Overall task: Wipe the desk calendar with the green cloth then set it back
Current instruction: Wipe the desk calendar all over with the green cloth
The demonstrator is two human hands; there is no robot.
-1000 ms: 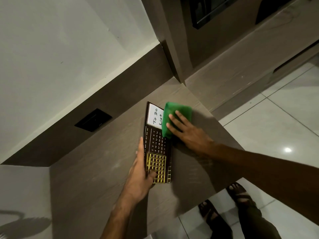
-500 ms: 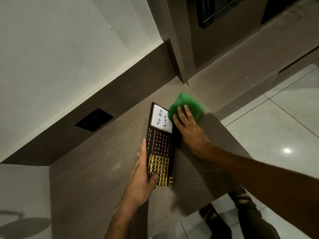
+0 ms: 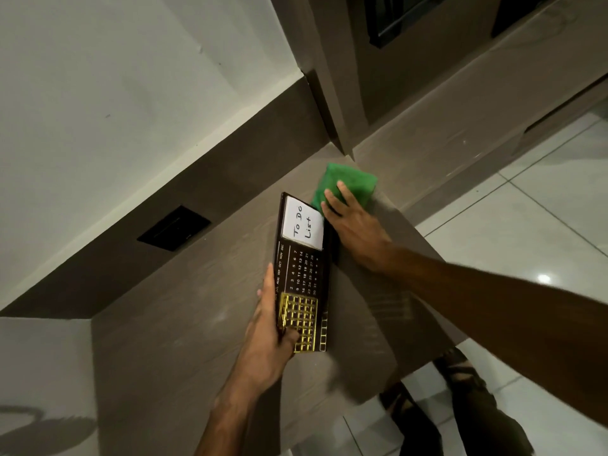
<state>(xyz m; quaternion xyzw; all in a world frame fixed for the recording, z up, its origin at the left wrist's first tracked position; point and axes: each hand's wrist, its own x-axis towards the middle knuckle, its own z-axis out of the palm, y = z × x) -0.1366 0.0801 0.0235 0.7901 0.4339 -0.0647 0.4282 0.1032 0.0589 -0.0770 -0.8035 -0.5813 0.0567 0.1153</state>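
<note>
The desk calendar (image 3: 301, 268) is a long dark board with a white "To Do List" card at its far end, white dates in the middle and a gold grid at its near end. My left hand (image 3: 269, 337) grips its near end, thumb on the gold grid, holding it tilted over the brown desk top (image 3: 171, 324). The green cloth (image 3: 348, 182) lies folded on the desk just beyond the calendar's far right corner. My right hand (image 3: 352, 225) rests flat on the cloth, fingers spread over it, beside the calendar's right edge.
A brown back panel with a black socket plate (image 3: 174, 228) runs along the desk's far side under a white wall. A cabinet column (image 3: 332, 103) stands behind the cloth. The desk edge drops to a tiled floor (image 3: 526, 241) on the right, where my feet (image 3: 460, 373) show.
My right hand slid the green cloth off the calendar's face, up and to the right onto the desk. My left hand kept its hold on the calendar.
</note>
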